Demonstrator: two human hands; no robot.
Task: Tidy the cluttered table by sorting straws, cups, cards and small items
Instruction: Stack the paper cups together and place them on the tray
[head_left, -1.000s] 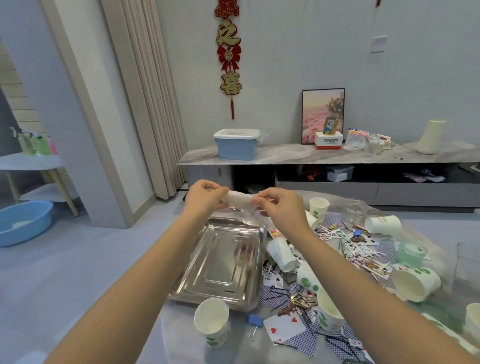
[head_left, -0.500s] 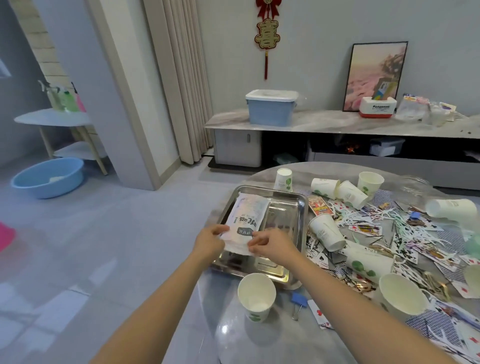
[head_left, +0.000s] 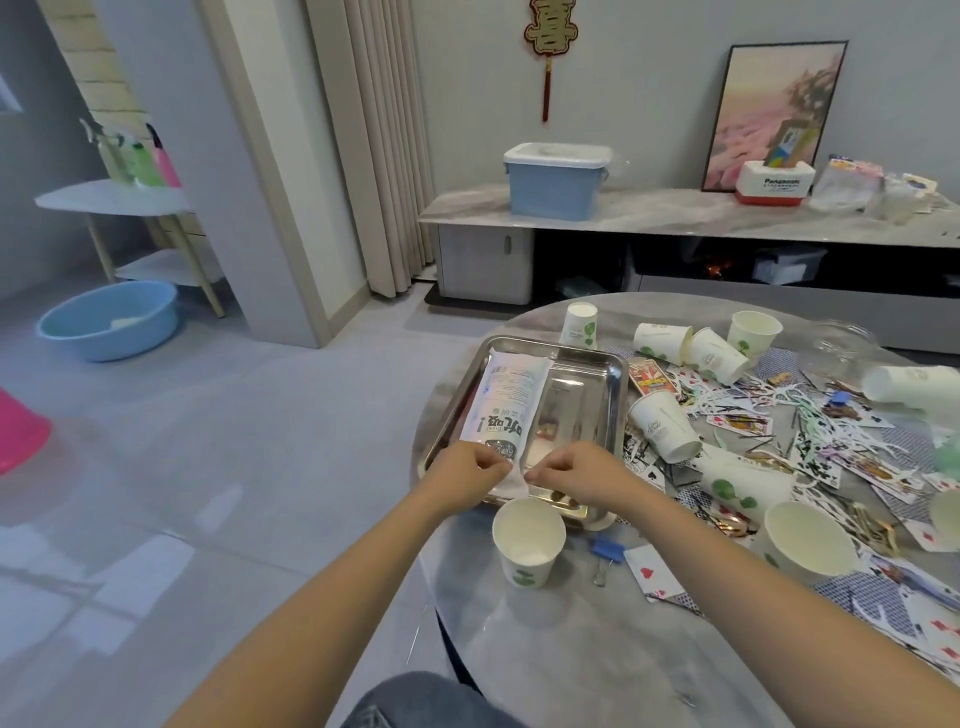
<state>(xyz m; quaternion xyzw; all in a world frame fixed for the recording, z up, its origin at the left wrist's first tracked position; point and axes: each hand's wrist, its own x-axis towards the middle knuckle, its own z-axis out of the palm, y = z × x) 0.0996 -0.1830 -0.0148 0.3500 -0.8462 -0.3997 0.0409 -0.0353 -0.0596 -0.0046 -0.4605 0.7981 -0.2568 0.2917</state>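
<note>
Barely begun: only a straw packet (head_left: 506, 410) lies in the steel tray (head_left: 613, 395).
Both hands, left hand (head_left: 465, 475) and right hand (head_left: 574, 475), pinch the packet's near end; right of the tray, cups (head_left: 662, 426), cards (head_left: 652, 571) and loose straws (head_left: 779, 410) cover the desk (head_left: 545, 649) unsorted.
</note>
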